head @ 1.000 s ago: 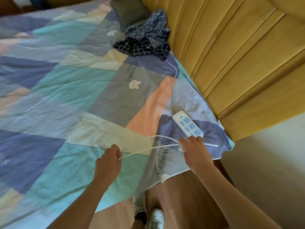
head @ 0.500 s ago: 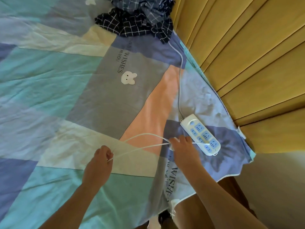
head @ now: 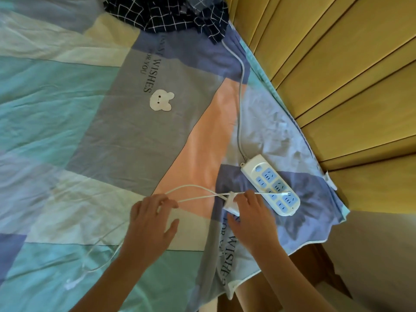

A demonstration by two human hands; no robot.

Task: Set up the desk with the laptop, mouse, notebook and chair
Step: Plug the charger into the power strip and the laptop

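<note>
No laptop, mouse, notebook or chair is in view. I look down at a bed with a patchwork sheet [head: 90, 131]. My right hand [head: 249, 217] pinches a small white charger block [head: 230, 202] next to a white power strip [head: 270, 184] with blue sockets. A thin white cable [head: 193, 188] loops from the block to my left hand [head: 150, 219], whose fingertips hold the loop while the thumb spreads away. More of the cable trails down the sheet at the lower left [head: 99, 251]. A cable end lies across the strip.
The strip's grey cord [head: 239, 97] runs up the sheet to a heap of checked dark cloth [head: 175, 14] at the top. A padded yellow headboard [head: 337, 86] fills the right side. The sheet's corner hangs over a brown bed edge [head: 310, 264] at the bottom right.
The view has moved closer over the bed. My left hand moved right toward my right hand, so the cable loop is shorter. My right hand now shows the white charger block.
</note>
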